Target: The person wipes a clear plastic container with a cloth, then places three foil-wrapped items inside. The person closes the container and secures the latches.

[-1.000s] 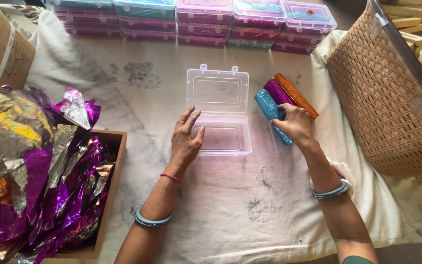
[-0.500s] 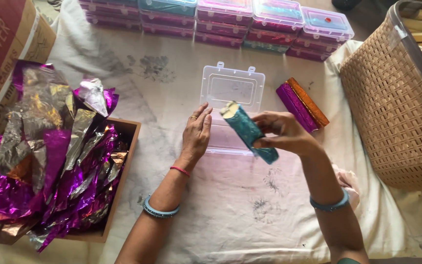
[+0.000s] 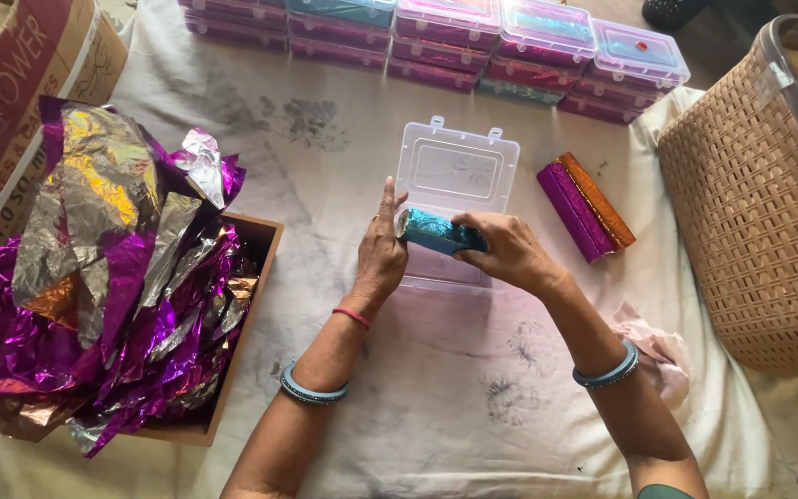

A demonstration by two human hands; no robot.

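Observation:
A clear plastic box lies open on the white cloth, its lid flipped back. My right hand grips a teal foil-wrapped bar and holds it lying sideways over the box's tray. My left hand stands on edge at the tray's left side, fingers straight, touching the bar's left end. A purple foil bar and an orange foil bar lie side by side on the cloth to the right of the box.
Stacked closed boxes with coloured fillings line the far edge. A woven basket stands at the right. A wooden tray heaped with purple and silver foil sheets sits at the left, behind it a cardboard carton. A pink rag lies by my right forearm.
My right hand took the teal bar from beside the purple and orange ones and carried it left over the open box, turning it sideways. My left hand rose onto its edge against the bar's end.

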